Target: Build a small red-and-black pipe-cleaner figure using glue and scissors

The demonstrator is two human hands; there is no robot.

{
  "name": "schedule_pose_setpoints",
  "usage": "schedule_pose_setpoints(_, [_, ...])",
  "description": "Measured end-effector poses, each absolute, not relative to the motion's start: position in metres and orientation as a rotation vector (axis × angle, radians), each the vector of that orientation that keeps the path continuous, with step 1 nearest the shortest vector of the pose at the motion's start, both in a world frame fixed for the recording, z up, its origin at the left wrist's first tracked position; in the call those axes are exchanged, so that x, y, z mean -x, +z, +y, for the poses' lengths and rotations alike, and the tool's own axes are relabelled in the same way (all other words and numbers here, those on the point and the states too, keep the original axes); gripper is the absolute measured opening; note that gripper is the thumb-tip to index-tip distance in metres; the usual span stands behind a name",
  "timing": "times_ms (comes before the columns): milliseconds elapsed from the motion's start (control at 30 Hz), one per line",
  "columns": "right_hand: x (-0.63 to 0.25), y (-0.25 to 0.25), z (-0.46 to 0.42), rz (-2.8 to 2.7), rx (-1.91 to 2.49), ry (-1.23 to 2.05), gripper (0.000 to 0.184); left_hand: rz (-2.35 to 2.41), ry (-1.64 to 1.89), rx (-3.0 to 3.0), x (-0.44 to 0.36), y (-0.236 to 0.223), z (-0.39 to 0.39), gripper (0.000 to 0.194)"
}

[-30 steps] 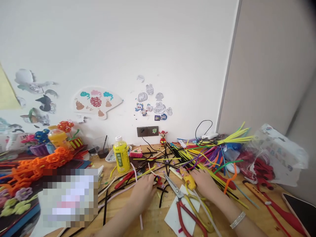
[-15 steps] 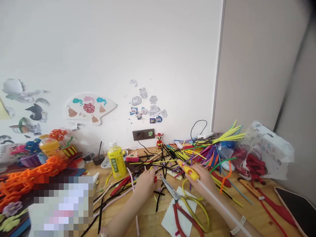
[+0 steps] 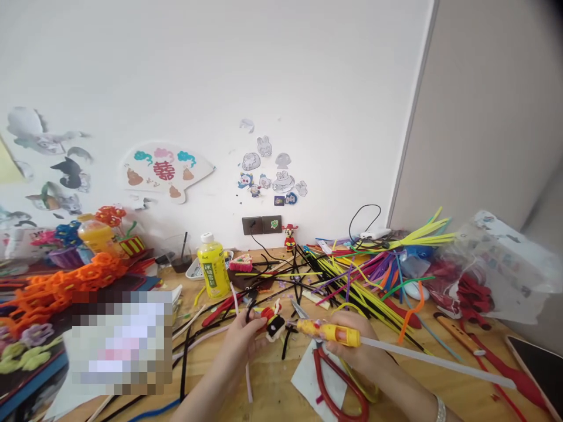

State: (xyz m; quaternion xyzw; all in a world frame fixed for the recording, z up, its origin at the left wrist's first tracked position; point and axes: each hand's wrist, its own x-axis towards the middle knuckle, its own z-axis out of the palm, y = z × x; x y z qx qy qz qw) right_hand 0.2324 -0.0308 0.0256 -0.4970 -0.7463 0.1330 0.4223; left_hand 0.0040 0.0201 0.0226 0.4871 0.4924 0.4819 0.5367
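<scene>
**Glue gun held just beside figure above wooden table**

The left hand pinches the figure, a small red, black and white piece, in its fingers. The right hand grips the yellow glue gun, its nozzle pointing at the figure and a white glue stick jutting out past the hand. A bracelet circles the right wrist. Below the right hand lie red-handled scissors on white paper. Beyond both hands sprawls a heap of pipe cleaners, with a yellow bottle ahead of the left hand and a plastic bag well off to the right.
</scene>
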Motion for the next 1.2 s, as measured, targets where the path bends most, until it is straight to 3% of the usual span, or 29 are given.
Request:
schedule_pose_setpoints(267, [-0.224, 0.019, -0.033, -1.745, 1.167, 0.429, 0.038, 1.113, 1.147, -0.961, -0.015, 0.033, -0.002, 0.033])
schedule_pose_setpoints(533, [-0.2, 0.016, -0.034, -1.789, 1.141, 0.512, 0.036, 0.895, 1.062, -0.84, -0.045, 0.02, -0.018, 0.035])
schedule_pose_setpoints(733, [-0.208, 0.015, -0.024, -1.623, 1.233, 0.42, 0.01, 1.057, 1.061, -0.988, -0.041, 0.021, -0.016, 0.032])
schedule_pose_setpoints(1033, [-0.202, 0.022, -0.032, -1.775, 1.075, 0.597, 0.032, 0.903, 1.021, -1.065, -0.044, 0.023, -0.017, 0.03])
schedule_pose_setpoints(1200, [-0.207, 0.019, -0.026, -1.644, 1.226, 0.474, 0.018, 0.776, 1.052, -1.152, -0.04, 0.024, -0.017, 0.031])
